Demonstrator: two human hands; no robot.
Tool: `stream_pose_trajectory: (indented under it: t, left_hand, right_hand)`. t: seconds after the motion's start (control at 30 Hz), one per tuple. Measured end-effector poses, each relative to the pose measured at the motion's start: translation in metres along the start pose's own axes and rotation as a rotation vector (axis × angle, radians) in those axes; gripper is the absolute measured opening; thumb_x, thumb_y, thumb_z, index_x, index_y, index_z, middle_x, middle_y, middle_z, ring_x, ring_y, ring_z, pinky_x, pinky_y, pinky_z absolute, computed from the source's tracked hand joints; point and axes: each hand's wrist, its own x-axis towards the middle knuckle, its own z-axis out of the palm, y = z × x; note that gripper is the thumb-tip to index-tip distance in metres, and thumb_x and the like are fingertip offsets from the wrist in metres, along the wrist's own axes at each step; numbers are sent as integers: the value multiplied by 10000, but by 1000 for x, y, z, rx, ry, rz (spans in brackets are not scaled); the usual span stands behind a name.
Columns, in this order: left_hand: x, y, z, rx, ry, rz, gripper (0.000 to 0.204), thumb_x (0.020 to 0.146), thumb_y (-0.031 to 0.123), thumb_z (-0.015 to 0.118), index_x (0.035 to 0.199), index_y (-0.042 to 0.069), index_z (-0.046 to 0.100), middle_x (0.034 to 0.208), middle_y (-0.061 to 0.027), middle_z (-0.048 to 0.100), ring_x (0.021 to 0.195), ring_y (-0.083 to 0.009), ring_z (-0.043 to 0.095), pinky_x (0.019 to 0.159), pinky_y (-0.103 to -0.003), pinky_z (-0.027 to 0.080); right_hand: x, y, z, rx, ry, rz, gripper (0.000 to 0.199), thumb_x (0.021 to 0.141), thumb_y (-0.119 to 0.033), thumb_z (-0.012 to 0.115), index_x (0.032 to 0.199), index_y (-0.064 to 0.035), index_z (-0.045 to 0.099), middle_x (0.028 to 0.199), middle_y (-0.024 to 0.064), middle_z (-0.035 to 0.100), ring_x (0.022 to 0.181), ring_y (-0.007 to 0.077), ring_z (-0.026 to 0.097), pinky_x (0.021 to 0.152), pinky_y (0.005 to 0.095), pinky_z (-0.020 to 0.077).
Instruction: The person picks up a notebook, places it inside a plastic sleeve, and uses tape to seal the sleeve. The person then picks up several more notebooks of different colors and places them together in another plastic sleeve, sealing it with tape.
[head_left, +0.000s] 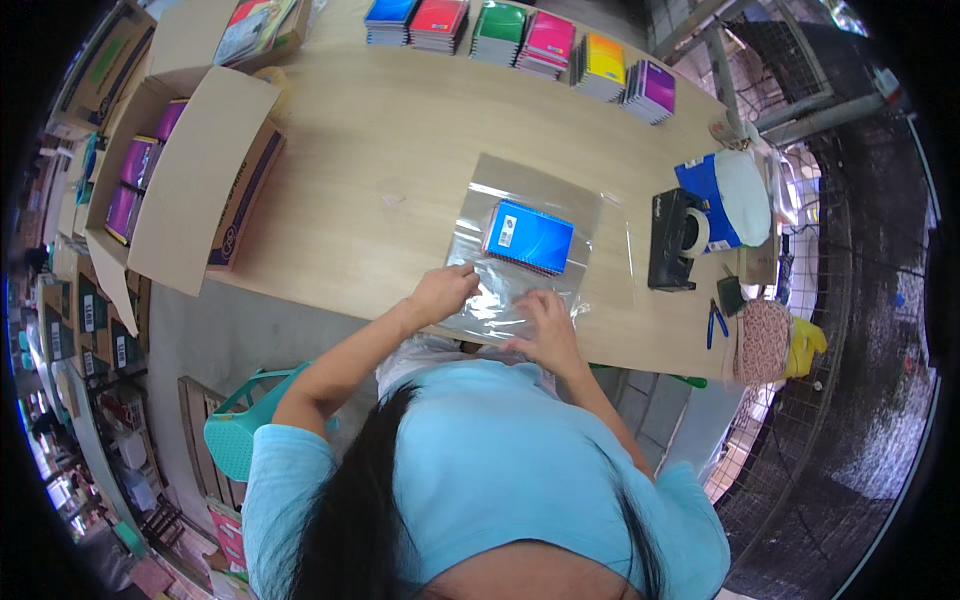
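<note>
A small stack of blue spiral notebooks (540, 240) lies on a clear plastic sheet or bag (530, 178) near the table's front edge; which of the two it is, I cannot tell. The plastic reaches out past the stack on the far and near sides. My left hand (447, 293) is at the near left part of the plastic, its fingers curled together on it. To its right, my right hand (547, 328) rests on the crinkled near part with its fingers apart. Both hands are below the notebooks, not touching them.
Stacks of coloured notebooks (497, 35) line the table's far edge. An open cardboard box (205, 180) with purple notebooks stands at left. On the right are a black tape dispenser (672, 243), blue-handled pliers or cutters (716, 323) and a blue-and-white package (735, 200). A teal stool (235, 435) stands below.
</note>
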Motion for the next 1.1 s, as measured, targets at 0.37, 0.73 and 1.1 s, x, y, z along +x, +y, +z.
stream_pose_trajectory:
  t: [0.37, 0.73, 1.1]
  left_hand:
    - [15, 31, -56, -136, -18, -53, 283, 863, 332, 678, 927, 85, 557, 915, -159, 639, 828, -381, 630, 708, -517, 480]
    - [45, 20, -101, -28, 88, 82, 126, 818, 207, 708, 913, 128, 735, 807, -62, 670, 732, -310, 643, 719, -410, 520]
    - [38, 84, -25, 57, 260, 163, 552, 764, 204, 760, 1288, 193, 588, 1302, -137, 541, 1177, -326, 531, 1001, -510, 397]
  right_hand:
    - [1, 7, -42, -311, -97, -43, 522, 739, -318, 768, 1202, -147, 600, 1133, 75, 592, 1053, 303, 542, 845, 480, 393]
    - [33, 59, -57, -231, -48, 180, 297, 752, -309, 784, 979, -124, 737, 857, 60, 682, 881, 228, 643, 786, 439, 469]
    - [118, 120, -97, 461, -104, 479, 205, 839, -201, 751, 768, -17, 691, 675, 23, 662, 584, 85, 607, 532, 219, 454]
